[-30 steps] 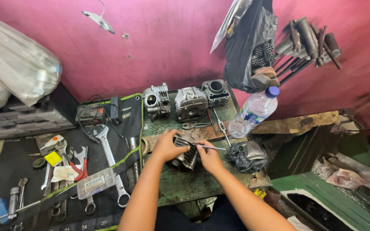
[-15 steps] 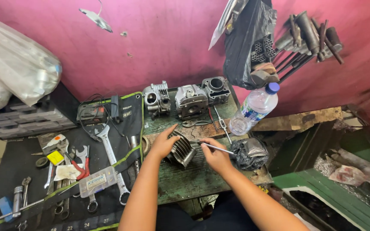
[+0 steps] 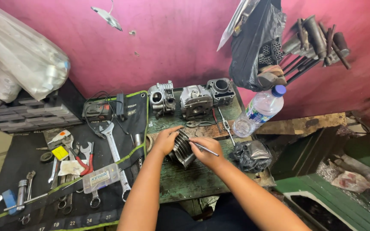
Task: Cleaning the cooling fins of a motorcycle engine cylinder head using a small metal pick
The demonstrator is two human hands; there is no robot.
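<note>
Tabletop (image 3: 193,184), green and worn, fills frame centre; black tool roll (image 3: 35,171) with wrenches lower left. Finned engine cylinder (image 3: 182,149) sits centre frame on tabletop. Left hand (image 3: 166,141) clamped on its left side. Right hand (image 3: 207,150) closed around thin metal pick (image 3: 205,148), tip at the fins.

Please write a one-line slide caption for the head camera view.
Left hand steadies a finned engine cylinder on a green workbench while right hand holds a thin metal tool.
</note>
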